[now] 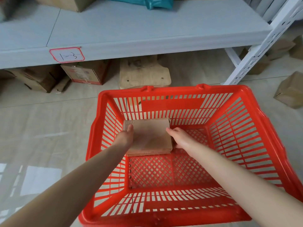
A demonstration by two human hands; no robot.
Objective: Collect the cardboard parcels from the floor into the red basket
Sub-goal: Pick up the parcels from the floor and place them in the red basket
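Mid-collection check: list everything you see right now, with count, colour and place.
basket: one, red, centre foreground.
held parcel: one, brown, inside the basket.
loose parcel: one, brown, floor at right.
boxes: several, brown, under the shelf.
shelf: one, pale grey, ahead.
label: one, red-bordered white, shelf edge.
bags: teal, on the shelf, count unclear.
wooden board: one, tan, floor beyond the basket.
left hand, right hand: two, holding the held parcel's sides.

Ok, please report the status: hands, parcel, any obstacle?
Left hand and right hand hold the cardboard parcel by its sides. Parcel low inside the red basket, near far wall. Nothing blocks it. Loose parcel on floor, right.
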